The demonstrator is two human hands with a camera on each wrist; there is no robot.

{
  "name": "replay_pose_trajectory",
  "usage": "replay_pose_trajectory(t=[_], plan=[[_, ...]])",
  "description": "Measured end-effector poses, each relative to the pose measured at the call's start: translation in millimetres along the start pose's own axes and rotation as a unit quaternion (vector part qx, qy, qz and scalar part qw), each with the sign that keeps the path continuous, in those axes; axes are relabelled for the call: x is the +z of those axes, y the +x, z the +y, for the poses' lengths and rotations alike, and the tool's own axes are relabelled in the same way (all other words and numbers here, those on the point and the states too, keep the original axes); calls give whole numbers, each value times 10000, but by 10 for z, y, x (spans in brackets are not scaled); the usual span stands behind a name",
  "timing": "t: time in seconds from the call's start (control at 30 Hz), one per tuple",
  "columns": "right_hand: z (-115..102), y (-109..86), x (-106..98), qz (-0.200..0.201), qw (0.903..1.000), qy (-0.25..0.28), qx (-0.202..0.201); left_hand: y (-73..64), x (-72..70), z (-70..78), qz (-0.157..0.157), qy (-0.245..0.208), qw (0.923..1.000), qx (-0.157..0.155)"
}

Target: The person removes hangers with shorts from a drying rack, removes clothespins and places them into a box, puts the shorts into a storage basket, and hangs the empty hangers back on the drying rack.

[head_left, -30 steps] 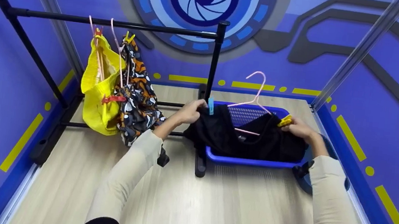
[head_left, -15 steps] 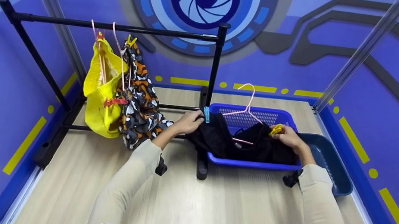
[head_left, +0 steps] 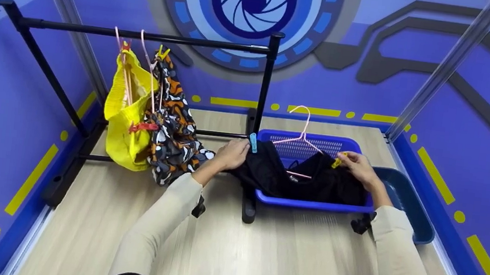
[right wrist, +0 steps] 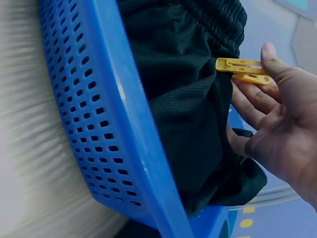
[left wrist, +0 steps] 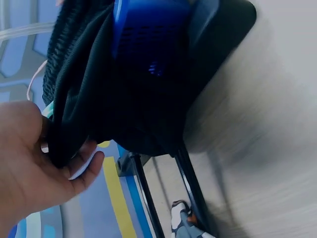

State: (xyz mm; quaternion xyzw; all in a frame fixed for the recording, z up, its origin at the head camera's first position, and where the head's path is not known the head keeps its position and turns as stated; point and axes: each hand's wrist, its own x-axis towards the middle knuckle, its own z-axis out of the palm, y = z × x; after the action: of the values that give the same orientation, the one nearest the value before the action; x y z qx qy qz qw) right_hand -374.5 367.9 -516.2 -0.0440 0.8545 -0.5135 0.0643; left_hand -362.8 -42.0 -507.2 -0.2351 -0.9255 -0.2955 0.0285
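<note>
Right grip (head_left: 359, 168) pinching yellow clip (right wrist: 230, 64) at black garment (head_left: 277, 178) edge; left grip (head_left: 232, 153) holding cloth beside blue clip (head_left: 253, 142). Garment across basket (head_left: 315, 205), draped past 9 o'clock rim. Clip bite looks shallow: could slip, freeing hanger (head_left: 304, 135). Loose cloth may snag rack upright (head_left: 264, 93), 11 o'clock. Tray (head_left: 425, 211) crowds 3; room over worktop (head_left: 296, 254), 6 o'clock.

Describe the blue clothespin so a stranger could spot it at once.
Beside the black clothes rack stands a blue basket. A black elastic-waisted garment spreads over it, with the blue clothespin at its left end, by the left hand. Only it is light blue, unlike the yellow clothespins and red clothespins.
</note>
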Motion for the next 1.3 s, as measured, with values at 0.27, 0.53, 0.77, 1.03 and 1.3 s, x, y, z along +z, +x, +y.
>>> replay_pose_trajectory(t=[0.27,0.53,0.77,1.03,1.3], plan=[[-9,0,-19,425,9983,376,-109,18,-16,8,146,-463,9982,363],[14,-15,-31,659,9887,1343,-81,-1,30,-1,463,-375,9954,752],[0,-43,-137,949,9482,3032,55,0,35,-34,507,-347,9945,847],[-52,-96,-299,1505,9478,2800,243,-17,37,-46,470,-300,9955,771],[-5,-190,-557,2311,9641,1235,437,-48,65,-53,648,-255,9938,866]])
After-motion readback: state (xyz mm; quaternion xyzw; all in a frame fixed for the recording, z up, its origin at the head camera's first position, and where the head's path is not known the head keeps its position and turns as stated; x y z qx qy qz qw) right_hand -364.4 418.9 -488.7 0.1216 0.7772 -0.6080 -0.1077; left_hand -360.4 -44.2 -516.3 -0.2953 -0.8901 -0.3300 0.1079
